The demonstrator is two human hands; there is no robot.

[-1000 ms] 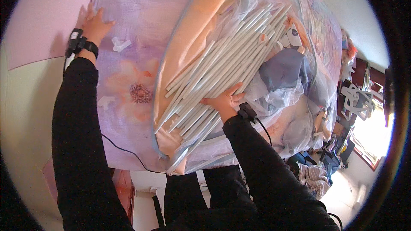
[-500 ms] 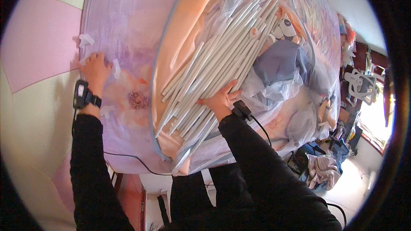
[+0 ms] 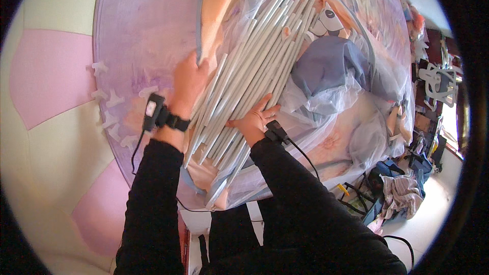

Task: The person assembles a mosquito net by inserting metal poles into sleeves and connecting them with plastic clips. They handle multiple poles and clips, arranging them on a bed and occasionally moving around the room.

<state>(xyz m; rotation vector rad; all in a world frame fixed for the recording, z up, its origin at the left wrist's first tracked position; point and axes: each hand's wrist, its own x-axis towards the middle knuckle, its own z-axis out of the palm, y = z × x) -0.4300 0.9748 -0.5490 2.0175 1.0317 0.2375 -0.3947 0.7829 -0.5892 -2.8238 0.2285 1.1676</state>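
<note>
A bundle of several long grey-white tubes (image 3: 249, 66) lies slantwise on a peach bag wrapped in clear plastic (image 3: 224, 0), on top of a bed with a purple flowered cover (image 3: 142, 35). My left hand (image 3: 188, 79) rests at the left side of the bundle, fingers against the bag's edge and the tubes. My right hand (image 3: 252, 119) presses on the lower right part of the tubes, fingers spread. Both wrists carry a small black device with a cable.
A blue-grey cloth (image 3: 331, 63) and filmy netting (image 3: 356, 127) lie right of the tubes. Small white plastic connectors (image 3: 109, 99) are scattered on the cover at left. Clothes and clutter (image 3: 402, 193) cover the floor at right. A pink and cream wall (image 3: 46, 81) is at left.
My left hand has come from the far left of the bed cover over to the left side of the tube bundle. My right hand stays on the tubes.
</note>
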